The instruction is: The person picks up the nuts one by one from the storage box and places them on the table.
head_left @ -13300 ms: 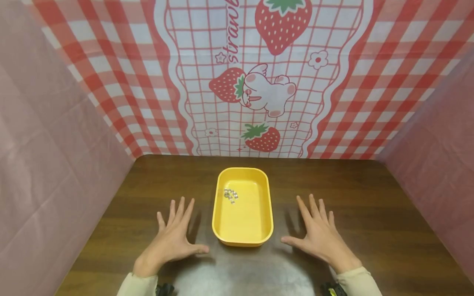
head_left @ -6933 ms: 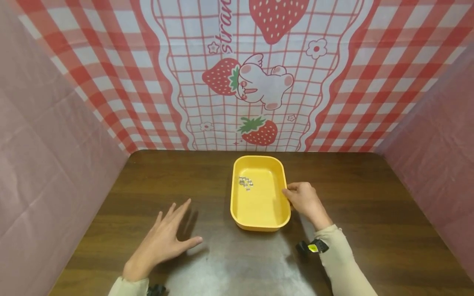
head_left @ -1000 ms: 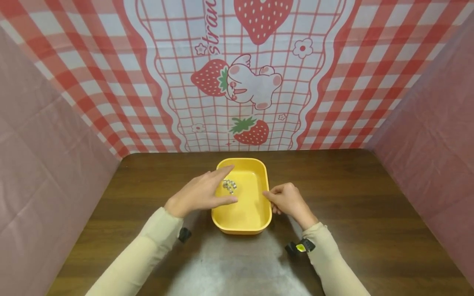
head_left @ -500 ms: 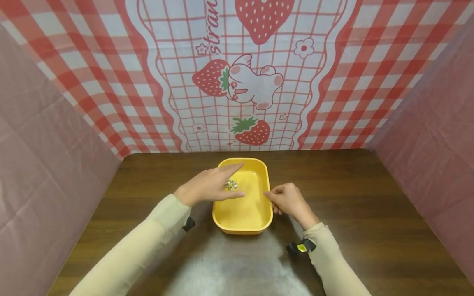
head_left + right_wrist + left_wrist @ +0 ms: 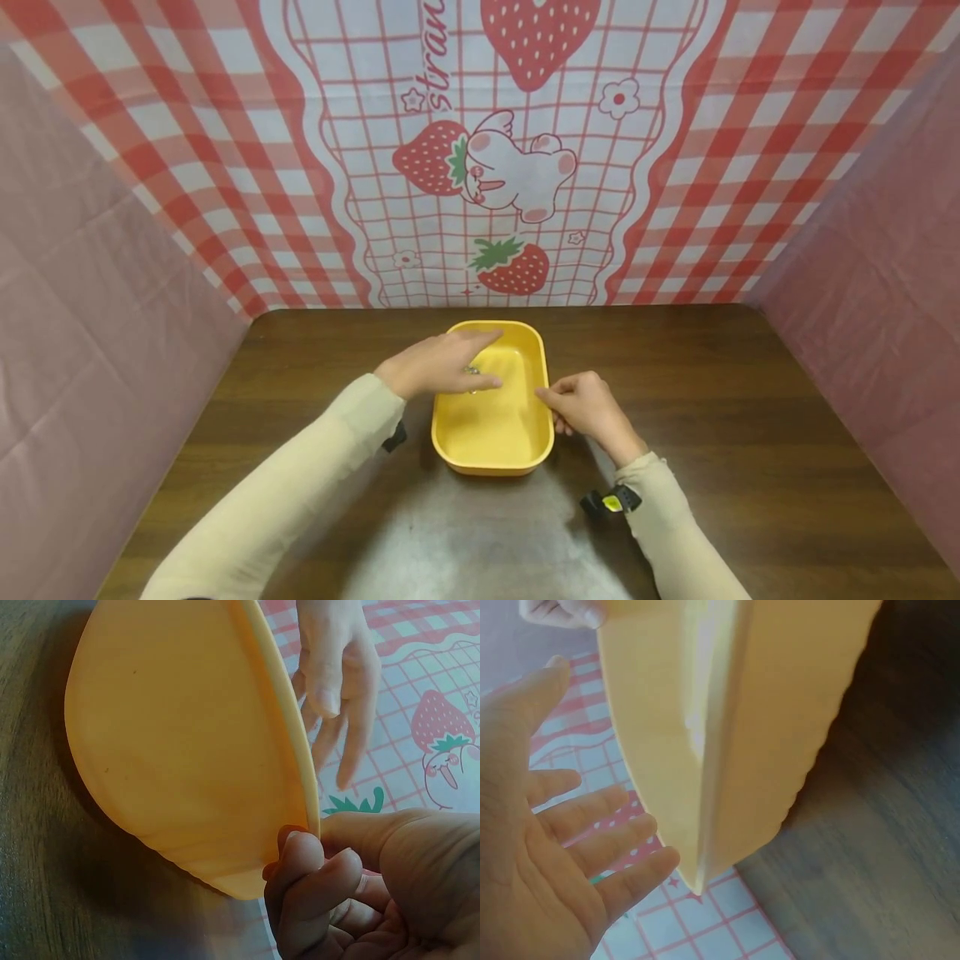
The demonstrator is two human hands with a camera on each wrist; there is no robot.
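A yellow rectangular tray with rounded corners stands on the table. Several small shiny pieces lie inside it on the left; their kind is too small to tell. My left hand hovers over the tray's left side with fingers spread, hiding most of those pieces. In the left wrist view the same hand holds nothing. Thumb and fingers of my right hand pinch the tray's right rim, and the right wrist view shows this grip on the rim closely.
The brown wooden table reaches back to a red-and-white strawberry cloth. Pink cloths hang at the left and right. A dark strap sits at the right wrist.
Over the last second my left hand has moved right above the tray, covering more of the shiny pieces. Since the oldest frame, my right hand has taken hold of the tray's rim.
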